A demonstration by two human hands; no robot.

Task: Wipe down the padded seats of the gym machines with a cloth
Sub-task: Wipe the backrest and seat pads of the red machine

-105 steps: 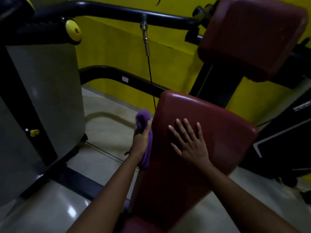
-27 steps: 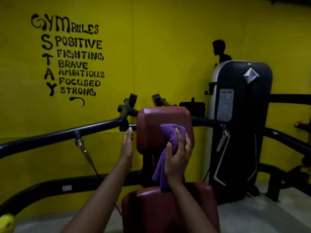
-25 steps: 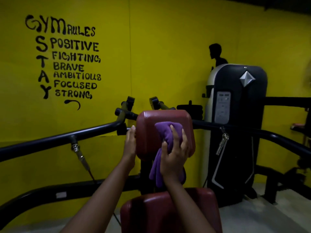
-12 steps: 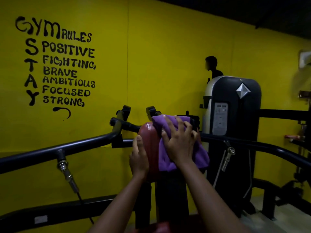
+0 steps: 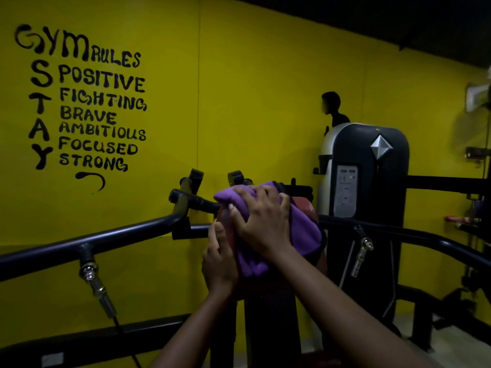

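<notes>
Black hand-painted lettering (image 5: 79, 102) stood on the yellow wall (image 5: 252, 102): "GYM RULES" on top, "STAY" running down the left, beside it "POSITIVE, FIGHTING, BRAVE, AMBITIOUS, FOCUSED, STRONG". The grey label panel (image 5: 345, 191) on the black weight-stack machine (image 5: 372, 181) was too small to read.

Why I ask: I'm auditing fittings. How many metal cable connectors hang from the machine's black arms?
2. One connector hangs under the left arm bar; the other hangs under the right arm bar, before the weight-stack housing. The cloth may hide more.
</notes>
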